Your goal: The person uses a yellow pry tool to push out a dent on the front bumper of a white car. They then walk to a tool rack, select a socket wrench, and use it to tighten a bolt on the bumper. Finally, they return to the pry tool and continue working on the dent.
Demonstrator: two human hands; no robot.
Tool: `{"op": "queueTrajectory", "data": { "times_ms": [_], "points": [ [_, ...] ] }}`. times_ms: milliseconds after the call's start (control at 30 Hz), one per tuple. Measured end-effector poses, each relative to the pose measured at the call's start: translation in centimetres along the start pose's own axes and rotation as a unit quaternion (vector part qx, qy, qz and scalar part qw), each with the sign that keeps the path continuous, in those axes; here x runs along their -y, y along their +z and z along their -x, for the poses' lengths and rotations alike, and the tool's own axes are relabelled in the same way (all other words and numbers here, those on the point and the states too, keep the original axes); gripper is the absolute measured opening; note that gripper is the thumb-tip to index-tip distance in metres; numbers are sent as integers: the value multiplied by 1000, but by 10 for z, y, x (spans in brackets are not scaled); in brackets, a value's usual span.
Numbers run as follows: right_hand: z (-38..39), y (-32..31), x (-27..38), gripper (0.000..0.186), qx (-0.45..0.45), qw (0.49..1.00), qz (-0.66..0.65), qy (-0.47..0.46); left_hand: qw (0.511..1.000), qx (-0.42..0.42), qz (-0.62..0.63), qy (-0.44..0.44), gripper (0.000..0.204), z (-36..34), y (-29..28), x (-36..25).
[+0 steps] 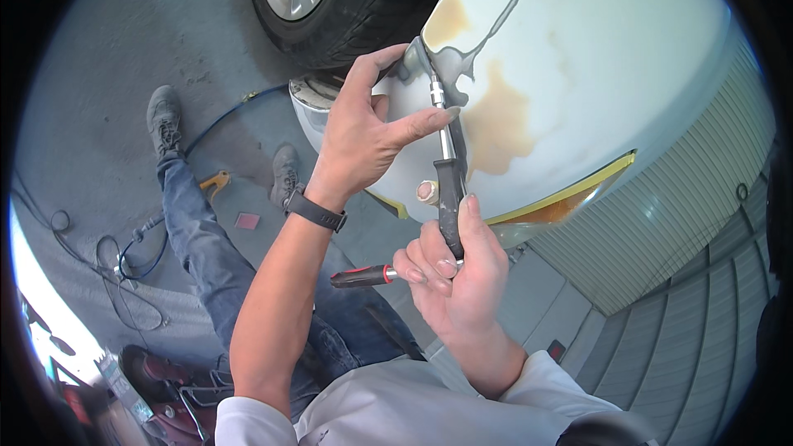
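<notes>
A person works a long screwdriver [447, 167] against a white car body panel [578, 74] patched with bare metal and rust-coloured primer, just below the tyre [363, 8]. The right hand [454, 272] is closed around the tool's black handle, below the panel's sanded patch, and also pinches a second, red-and-black-handled tool [363, 276] that juts out to the left of it. The left hand [363, 132], a dark watch [315, 211] at its wrist, steadies the steel shaft between narrowed thumb and fingers, close to the tip at the panel's edge. The screwdriver looks rigid and fairly light; its rubbery handle offers the surest hold, the smooth shaft a slippery one. Another person's jeans-clad legs [206, 239] stretch across the concrete floor [99, 74] left of the panel.
</notes>
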State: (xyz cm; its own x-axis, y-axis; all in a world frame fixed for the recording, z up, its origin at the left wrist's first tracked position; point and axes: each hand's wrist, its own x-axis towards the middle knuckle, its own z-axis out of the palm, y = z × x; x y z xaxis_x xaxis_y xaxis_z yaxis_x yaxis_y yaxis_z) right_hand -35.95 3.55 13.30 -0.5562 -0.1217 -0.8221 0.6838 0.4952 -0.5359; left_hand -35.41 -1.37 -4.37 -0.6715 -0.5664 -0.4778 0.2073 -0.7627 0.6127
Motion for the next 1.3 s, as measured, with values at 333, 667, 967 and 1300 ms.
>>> {"op": "queueTrajectory", "data": {
  "times_ms": [333, 667, 967, 1300],
  "points": [
    [-40, 3, -23, 43, 90, 991, 7, -98, 998, 47, 50, -2, 67, -10, -20, 11],
    [24, -35, -42, 49, 155, 983, 43, -89, 993, 14, 113, 4, 66, 17, -30, 22],
    [50, -42, -32, 47, 105, 988, 51, -98, 998, 57, -30, 0, 66, -22, -11, -5],
    [51, -35, -35, 47, 137, 987, 45, -65, 998, -14, -45, -43, 44, -61, -40, -18]
  ]
}}
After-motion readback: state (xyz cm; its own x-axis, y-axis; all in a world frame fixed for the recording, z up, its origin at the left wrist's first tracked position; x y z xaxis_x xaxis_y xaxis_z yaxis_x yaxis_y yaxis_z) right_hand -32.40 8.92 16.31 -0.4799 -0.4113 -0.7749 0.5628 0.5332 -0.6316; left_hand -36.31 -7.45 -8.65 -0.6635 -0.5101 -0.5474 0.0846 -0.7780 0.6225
